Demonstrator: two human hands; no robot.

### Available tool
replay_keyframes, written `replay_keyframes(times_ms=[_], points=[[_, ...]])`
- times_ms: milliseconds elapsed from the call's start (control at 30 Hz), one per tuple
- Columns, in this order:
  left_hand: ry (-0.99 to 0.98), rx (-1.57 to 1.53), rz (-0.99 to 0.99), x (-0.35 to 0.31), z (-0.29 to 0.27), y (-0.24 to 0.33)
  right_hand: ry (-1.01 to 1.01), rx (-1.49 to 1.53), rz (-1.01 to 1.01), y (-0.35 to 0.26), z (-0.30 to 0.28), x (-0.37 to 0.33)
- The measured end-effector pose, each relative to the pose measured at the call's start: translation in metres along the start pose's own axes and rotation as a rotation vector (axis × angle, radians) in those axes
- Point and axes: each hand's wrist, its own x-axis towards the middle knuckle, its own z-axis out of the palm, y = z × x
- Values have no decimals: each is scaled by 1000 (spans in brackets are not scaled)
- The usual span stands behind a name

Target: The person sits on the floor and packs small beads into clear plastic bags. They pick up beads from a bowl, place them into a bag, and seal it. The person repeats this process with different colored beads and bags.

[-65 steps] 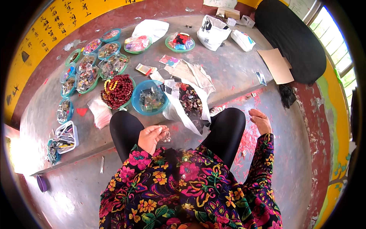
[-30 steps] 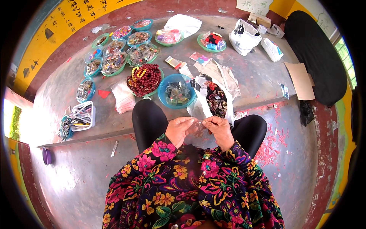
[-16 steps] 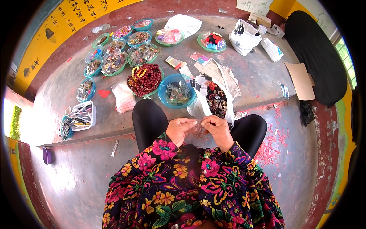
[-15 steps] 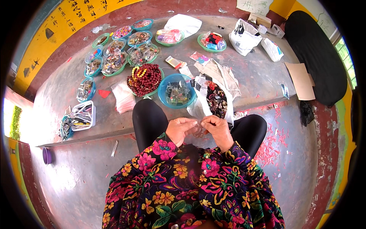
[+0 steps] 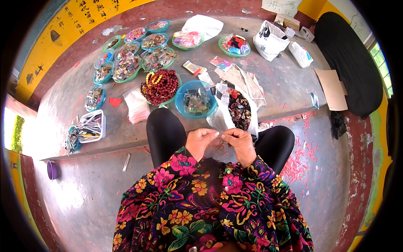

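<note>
My left hand [image 5: 202, 141] and my right hand [image 5: 240, 144] meet fingertip to fingertip above my lap, between my knees in black trousers. They pinch something very small between them; it is too small to identify. Just beyond my hands a white plastic bag [image 5: 237, 110] lies open with dark beads inside. Beside it stand a blue bowl [image 5: 195, 99] of small packets and a green dish heaped with red and yellow beads [image 5: 160, 85].
Several green and blue dishes of beads [image 5: 126, 63] spread over the grey concrete slab [image 5: 63, 101]. A clear tray of tools [image 5: 86, 128] sits at the left edge. White bags [image 5: 270, 40], cardboard [image 5: 331, 88] and a black mat [image 5: 350, 63] lie far right.
About two seconds ago my hands were apart, the right one resting on my right knee. They have since come together in front of me and stayed pinched, almost still.
</note>
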Motion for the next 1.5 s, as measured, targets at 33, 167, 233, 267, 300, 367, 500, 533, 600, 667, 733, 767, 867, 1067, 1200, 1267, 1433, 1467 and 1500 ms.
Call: replay_keyframes(times_ms=[33,167,233,267,300,367,500,533,600,667,733,767,867,1067,1200,1267,1433,1467,1500], points=[[-5,-36,-20,-2,1,3,8,-11,12,-1,0,0],[-28,-102,-58,1,-6,-2,11,-15,5,0,-1,-1],[-48,-87,-70,1,-8,-2,-3,23,4,3,-3,-1],[-57,-80,-74,0,-9,-1,-13,42,3,4,-3,-1],[-58,-77,-79,0,-9,-1,-24,80,13,2,-2,-2],[-59,-72,-89,-1,-9,-1,-45,156,35,-3,1,-4],[-72,-87,-128,0,-11,-2,-67,196,74,-3,0,-4],[-77,-94,-135,0,-10,-1,-72,206,94,-1,-2,-3],[-98,-121,-149,-1,-10,0,-96,200,86,4,-5,-2],[-131,-161,-166,0,-12,3,-136,165,32,9,-9,0],[-159,-183,-182,-1,-14,5,-147,149,23,8,-9,0],[-173,-196,-190,-1,-14,6,-153,139,19,7,-9,0],[-168,-220,-194,-2,-14,7,-160,86,-4,5,-9,0],[-244,-278,-208,-4,-12,17,-172,81,-37,5,-12,1],[-166,-243,-224,-4,-8,16,-171,76,-54,5,-11,1],[-140,-147,-205,-1,-8,7,-162,77,-62,5,-10,1],[-146,-150,-147,-1,-9,1,-161,59,-81,6,-11,1],[-139,-161,-135,-1,-10,0,-160,59,-85,6,-11,1],[-136,-154,-129,0,-11,-1,-162,45,-90,6,-11,2]])
